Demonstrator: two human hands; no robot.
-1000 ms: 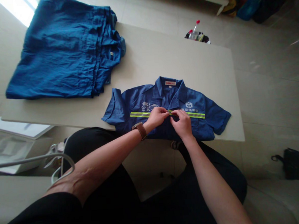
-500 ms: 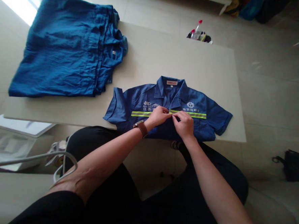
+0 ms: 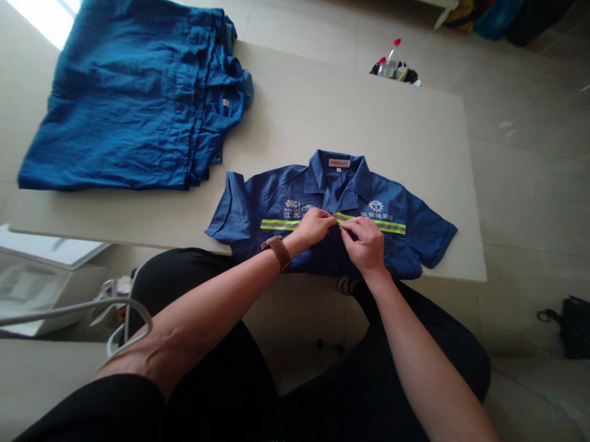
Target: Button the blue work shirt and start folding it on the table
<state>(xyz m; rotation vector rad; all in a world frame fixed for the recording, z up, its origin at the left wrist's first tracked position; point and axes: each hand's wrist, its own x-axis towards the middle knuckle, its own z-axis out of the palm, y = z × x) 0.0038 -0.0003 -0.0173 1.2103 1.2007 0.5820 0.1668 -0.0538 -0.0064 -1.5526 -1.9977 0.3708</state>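
Left hand (image 3: 314, 228) and right hand (image 3: 366, 243) each pinch the small shirt (image 3: 405, 231) at its front opening; folded blue garments (image 3: 127, 98) lie at ten o'clock on the table (image 3: 319, 119), bottles (image 3: 390, 58) at one.

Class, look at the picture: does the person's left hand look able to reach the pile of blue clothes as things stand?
Probably yes. The left hand is at the shirt, the pile lies to its far left, and only bare table lies between, though it looks a long stretch.

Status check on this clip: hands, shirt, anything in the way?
Left hand and right hand both pinching the shirt front at the reflective stripe. Shirt flat at the table edge. Blue pile apart, nothing blocking.
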